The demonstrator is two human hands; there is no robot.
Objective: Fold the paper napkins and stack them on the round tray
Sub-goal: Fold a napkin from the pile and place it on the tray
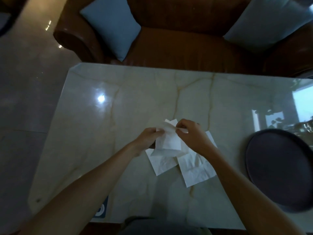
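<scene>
A white paper napkin hangs lifted above the table's middle. My left hand pinches its left upper edge and my right hand pinches its right upper edge. Beneath it, two more white napkins lie flat on the marble: one toward the left, another toward the right, partly under my right wrist. The dark round tray sits at the table's right side with nothing on it.
The glossy marble table has its far edge against a brown leather sofa with two blue cushions. A small blue-and-white object lies at the near edge by my left forearm.
</scene>
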